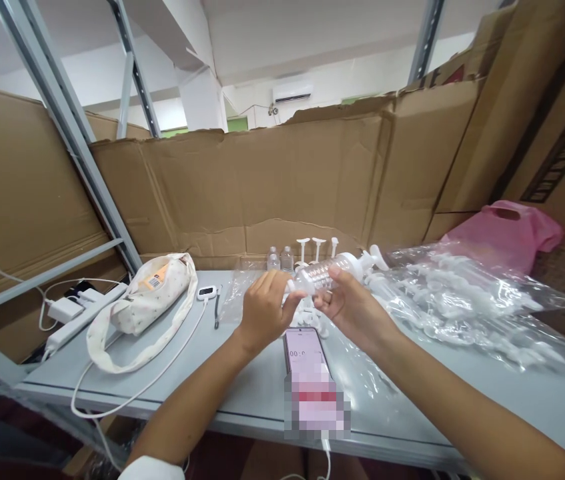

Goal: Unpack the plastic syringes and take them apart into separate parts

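Observation:
Above the phone, both hands hold a large clear plastic syringe [320, 274], tilted up to the right. Its barrel has printed markings, and a white plunger handle sticks out at the right end. My right hand [345, 299] is closed around the barrel, thumb on top. At the syringe's left end, my left hand [268, 301] pinches the narrow whitish tip; the fingers hide most of that part. Behind the hands stand white T-shaped handles [318, 248] and small clear bottles [287, 257]. Small white parts [307, 317] lie beneath the hands.
A phone [306, 353] with a cable lies in front. Clear bags of white plastic parts [455, 290] cover the right side, near a pink bag [505, 233]. At left are a cloth bag [149, 297], a small white device [207, 293] and a power strip [85, 320]. Cardboard [262, 180] walls the back.

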Motion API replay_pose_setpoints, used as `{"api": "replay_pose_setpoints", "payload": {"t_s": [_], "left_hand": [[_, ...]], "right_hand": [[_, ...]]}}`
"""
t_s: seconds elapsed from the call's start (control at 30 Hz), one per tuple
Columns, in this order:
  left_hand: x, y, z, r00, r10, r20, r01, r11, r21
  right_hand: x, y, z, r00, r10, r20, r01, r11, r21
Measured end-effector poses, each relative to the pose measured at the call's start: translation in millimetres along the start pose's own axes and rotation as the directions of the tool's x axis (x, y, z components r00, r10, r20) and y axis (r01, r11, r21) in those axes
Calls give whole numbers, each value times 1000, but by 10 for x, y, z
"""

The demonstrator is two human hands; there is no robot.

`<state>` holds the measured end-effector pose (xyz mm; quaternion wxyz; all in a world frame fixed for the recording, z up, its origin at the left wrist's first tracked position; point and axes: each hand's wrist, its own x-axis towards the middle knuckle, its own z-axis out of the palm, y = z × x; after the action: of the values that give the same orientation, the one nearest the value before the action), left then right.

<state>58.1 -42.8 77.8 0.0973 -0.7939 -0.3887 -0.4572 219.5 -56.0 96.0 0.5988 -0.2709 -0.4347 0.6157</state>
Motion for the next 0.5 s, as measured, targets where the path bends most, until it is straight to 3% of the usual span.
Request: {"api": "replay_pose_setpoints", "payload": {"t_s": [0.13,0.3,0.5], "left_hand": [[27,32,-73,981,-84,174,124,965,-231],[42,92,-192,928,-134,347,325,747,-580],[1,105,-192,869,-144,473,474,511,-717]], "right_hand": [[-19,-2,-38,998,-54,21,55,997,-47],[-50,-41,-107,982,-108,156,135,976,-173],[-9,-88,-177,945,-149,291,214,955,-205]]}}
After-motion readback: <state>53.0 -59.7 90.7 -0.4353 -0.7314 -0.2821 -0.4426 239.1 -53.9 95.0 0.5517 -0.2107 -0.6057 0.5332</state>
